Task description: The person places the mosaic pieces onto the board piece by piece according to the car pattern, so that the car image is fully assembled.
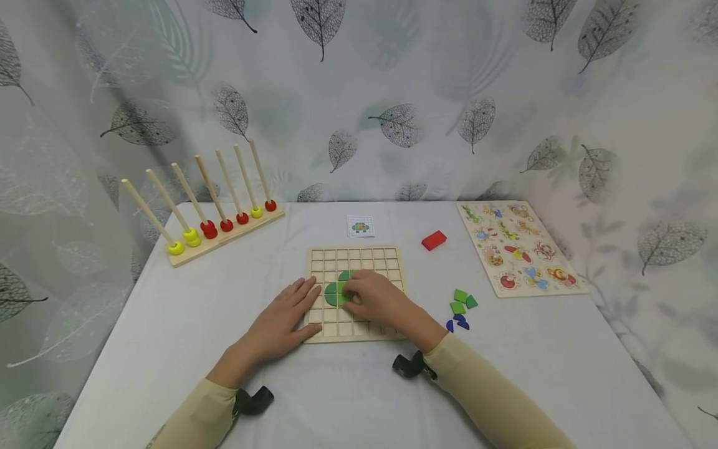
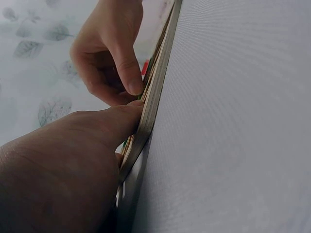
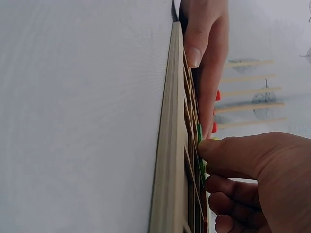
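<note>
A square wooden grid board (image 1: 331, 330) lies on the white table. Dark green rounded tiles (image 1: 331, 295) and lighter green ones sit in its middle cells. My left hand (image 1: 278, 323) rests on the board's left side, fingers extended over the edge and thumb at the near left corner. Over the middle of the board, my right hand (image 1: 384, 305) pinches a green tile (image 3: 200, 170) between thumb and curled fingers, down at the grid. The right hand hides part of the tiles and the cells beneath it.
Loose green tiles (image 1: 458, 307) and blue pieces (image 1: 462, 322) lie right of the board. Behind it are a small pattern card (image 1: 360, 226) and a red block (image 1: 434, 240). A pegged rack with rings (image 1: 235, 231) stands back left, a picture puzzle board (image 1: 518, 274) back right.
</note>
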`<act>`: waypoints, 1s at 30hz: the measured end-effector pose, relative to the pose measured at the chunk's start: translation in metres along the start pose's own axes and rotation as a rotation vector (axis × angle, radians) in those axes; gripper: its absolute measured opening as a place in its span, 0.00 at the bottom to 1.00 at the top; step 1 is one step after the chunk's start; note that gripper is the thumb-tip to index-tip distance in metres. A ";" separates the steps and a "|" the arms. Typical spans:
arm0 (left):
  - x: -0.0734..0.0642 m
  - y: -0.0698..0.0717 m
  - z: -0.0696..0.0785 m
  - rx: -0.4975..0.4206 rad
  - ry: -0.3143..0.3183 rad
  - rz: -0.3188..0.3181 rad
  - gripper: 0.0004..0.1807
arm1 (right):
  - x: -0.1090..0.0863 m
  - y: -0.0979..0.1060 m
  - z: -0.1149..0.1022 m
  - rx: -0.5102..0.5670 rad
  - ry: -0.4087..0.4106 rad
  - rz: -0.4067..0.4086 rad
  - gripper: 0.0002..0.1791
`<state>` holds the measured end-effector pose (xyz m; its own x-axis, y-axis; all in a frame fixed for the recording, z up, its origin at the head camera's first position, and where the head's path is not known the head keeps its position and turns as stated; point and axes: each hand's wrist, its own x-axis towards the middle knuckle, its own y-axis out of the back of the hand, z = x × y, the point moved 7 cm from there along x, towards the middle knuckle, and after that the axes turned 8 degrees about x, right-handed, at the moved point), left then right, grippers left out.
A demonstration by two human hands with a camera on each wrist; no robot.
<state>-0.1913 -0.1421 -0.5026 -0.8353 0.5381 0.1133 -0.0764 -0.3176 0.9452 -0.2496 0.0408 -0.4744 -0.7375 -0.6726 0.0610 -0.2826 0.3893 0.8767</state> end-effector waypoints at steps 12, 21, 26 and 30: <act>0.000 0.001 0.001 0.007 0.012 -0.015 0.46 | 0.000 -0.001 -0.002 0.021 -0.010 0.014 0.08; 0.000 0.001 0.001 0.009 0.002 -0.013 0.46 | -0.001 -0.002 -0.001 0.032 -0.016 0.020 0.08; 0.000 0.000 0.000 0.007 0.003 -0.014 0.46 | -0.001 0.000 -0.001 0.029 -0.010 0.025 0.09; 0.001 -0.002 -0.001 0.011 0.005 -0.019 0.46 | -0.001 0.004 -0.001 0.040 -0.002 0.041 0.09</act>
<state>-0.1921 -0.1419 -0.5042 -0.8363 0.5401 0.0938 -0.0862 -0.2986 0.9505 -0.2493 0.0425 -0.4705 -0.7501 -0.6544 0.0960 -0.2759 0.4415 0.8538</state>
